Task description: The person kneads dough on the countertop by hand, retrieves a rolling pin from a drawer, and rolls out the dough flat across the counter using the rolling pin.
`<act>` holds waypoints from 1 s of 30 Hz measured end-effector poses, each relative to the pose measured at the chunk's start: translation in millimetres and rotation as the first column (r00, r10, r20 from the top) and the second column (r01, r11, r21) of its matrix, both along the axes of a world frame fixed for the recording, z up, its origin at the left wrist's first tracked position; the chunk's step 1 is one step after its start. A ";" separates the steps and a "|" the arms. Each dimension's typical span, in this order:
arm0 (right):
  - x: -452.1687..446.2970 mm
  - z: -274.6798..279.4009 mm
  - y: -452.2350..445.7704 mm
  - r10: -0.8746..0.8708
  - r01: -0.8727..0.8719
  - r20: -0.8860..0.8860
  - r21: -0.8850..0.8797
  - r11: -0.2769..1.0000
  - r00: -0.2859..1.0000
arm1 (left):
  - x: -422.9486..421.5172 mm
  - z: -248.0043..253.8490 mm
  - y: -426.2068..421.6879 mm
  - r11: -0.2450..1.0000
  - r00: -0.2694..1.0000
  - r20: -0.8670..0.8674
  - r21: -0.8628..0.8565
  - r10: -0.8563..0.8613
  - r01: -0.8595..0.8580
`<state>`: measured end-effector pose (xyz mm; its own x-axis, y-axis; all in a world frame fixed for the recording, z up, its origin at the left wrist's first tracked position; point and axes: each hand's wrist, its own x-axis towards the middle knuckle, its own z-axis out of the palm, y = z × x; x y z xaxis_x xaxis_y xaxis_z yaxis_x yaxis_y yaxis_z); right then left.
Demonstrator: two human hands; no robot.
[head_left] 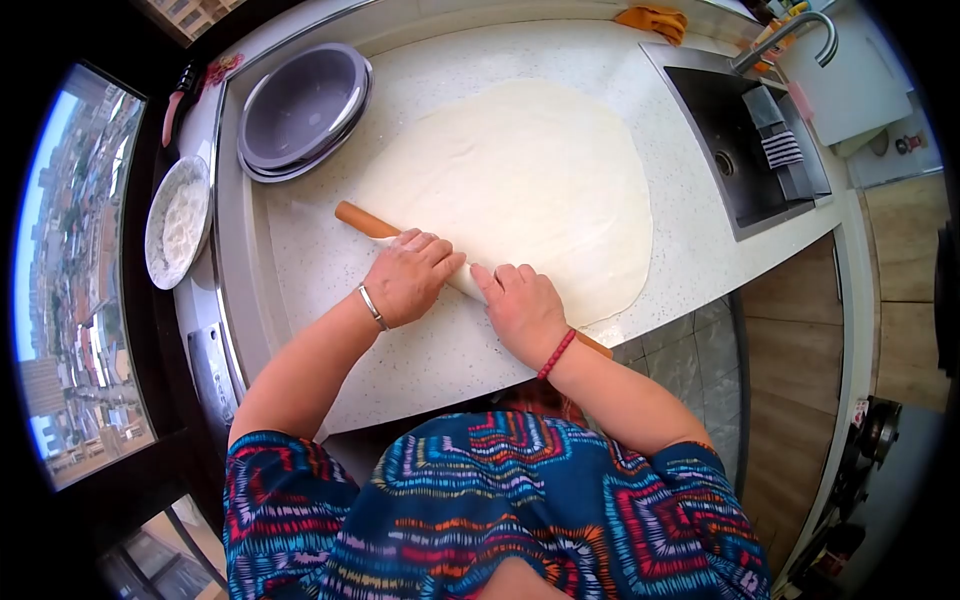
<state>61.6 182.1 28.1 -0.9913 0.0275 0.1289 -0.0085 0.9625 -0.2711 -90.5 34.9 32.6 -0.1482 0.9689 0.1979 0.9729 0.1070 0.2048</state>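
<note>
A broad, thin sheet of dough (pixel 530 180) lies spread over the speckled white countertop (pixel 380 385). Along its near edge runs a wooden rolling pin (pixel 362 219), set diagonally, with the dough's edge wrapped around its middle. My left hand (pixel 408 280), with a metal bracelet at the wrist, is closed over the wrapped pin left of centre. Close beside it, my right hand (pixel 524 308), with a red bead bracelet, grips the same pin. The pin's far right end sticks out below my right forearm; its middle is hidden by dough and fingers.
Stacked grey bowls (pixel 305 105) stand at the back left. A white dish of flour (pixel 180 222) and a knife (pixel 178 105) lie on the left ledge. To the right are the sink (pixel 735 215) and faucet (pixel 785 38). An orange cloth (pixel 653 22) sits at the back.
</note>
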 end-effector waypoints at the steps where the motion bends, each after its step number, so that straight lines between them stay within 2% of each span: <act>1: 0.0 1.3 -1.7 0.009 -0.009 0.018 -0.003 1.000 1.000 | 1.0 0.1 -1.2 1.000 1.000 0.010 -0.011 0.001 -0.001; 5: 2.7 -4.2 -4.7 0.057 -0.058 -0.012 -0.063 0.996 0.998 | 6.6 3.0 -6.0 0.999 1.000 0.010 -0.051 -0.004 0.004; 7: 8.2 -3.4 -10.5 0.064 -0.065 -0.011 -0.103 0.993 0.998 | 15.7 1.7 -11.1 0.999 1.000 -0.014 0.053 -0.007 0.008; 8: 11.4 -2.9 -12.8 0.069 -0.070 -0.010 -0.142 0.987 0.998 | 22.8 3.7 -14.3 0.999 1.000 -0.016 0.050 -0.006 0.007; 10: 15.9 -1.5 -13.9 0.072 -0.072 -0.003 -0.155 0.985 0.997 | 39.2 8.5 -21.4 1.000 0.998 0.056 0.000 0.009 -0.009; 11: 18.1 -1.0 -13.8 0.075 -0.073 0.006 -0.167 0.983 0.997 | 42.3 8.8 -25.9 0.993 0.999 0.032 -0.122 0.009 -0.005; 15: 29.9 -0.1 -7.5 0.082 -0.092 -0.062 -0.170 0.981 0.995 | 51.7 6.9 -20.5 0.990 0.999 0.024 -0.132 0.042 -0.039; 17: 33.1 1.0 1.6 0.022 -0.009 0.059 -0.209 0.978 0.998 | 45.9 3.7 -0.4 0.991 0.997 0.040 -0.120 0.069 -0.063; 18: 35.2 3.1 8.7 0.025 -0.012 0.061 -0.206 0.978 0.998 | 42.0 2.0 16.3 0.991 0.997 0.042 -0.117 0.072 -0.067; 20: 38.0 11.9 25.0 -0.079 0.108 0.147 -0.201 0.974 0.986 | 28.3 -0.5 54.2 0.967 0.996 -0.033 -0.240 0.081 -0.087; 21: 35.8 21.5 30.6 -0.117 0.161 0.202 -0.215 0.963 0.972 | 15.1 -1.3 66.7 0.968 0.996 -0.034 -0.235 0.083 -0.089; 22: 34.3 21.0 30.9 -0.117 0.159 0.202 -0.208 0.965 0.972 | 2.0 -1.9 79.6 0.974 0.986 -0.069 -0.162 0.151 -0.160; 23: 31.8 18.9 31.4 -0.132 0.140 0.051 -0.190 0.972 0.990 | -3.0 -2.9 89.0 0.969 0.970 -0.096 -0.083 0.225 -0.233; 24: 29.1 15.3 31.2 -0.143 0.124 -0.103 -0.173 0.977 0.984 | -3.7 -0.2 85.6 0.969 0.969 -0.091 -0.076 0.229 -0.236; 25: 26.9 8.9 27.5 -0.084 0.081 -0.015 -0.142 0.987 0.996 | -7.3 5.8 71.7 0.949 0.958 -0.132 -0.155 0.254 -0.273; 26: 24.1 9.7 29.7 -0.088 0.085 -0.020 -0.145 0.986 0.996 | -13.5 9.8 58.4 0.922 0.945 -0.182 -0.235 0.271 -0.309; 28: 12.8 11.8 30.4 -0.103 0.105 0.118 -0.010 0.994 0.988 | -29.1 1.1 59.2 0.935 0.948 -0.168 -0.188 0.270 -0.300; 29: 4.0 10.9 36.4 -0.169 0.160 0.177 0.062 0.985 0.970 | -36.2 5.3 78.9 0.911 0.938 -0.191 -0.246 0.289 -0.330; 30: -7.4 5.5 49.9 -0.163 0.153 0.185 0.071 0.986 0.969 | -41.3 6.1 98.3 0.882 0.928 -0.205 -0.301 0.311 -0.362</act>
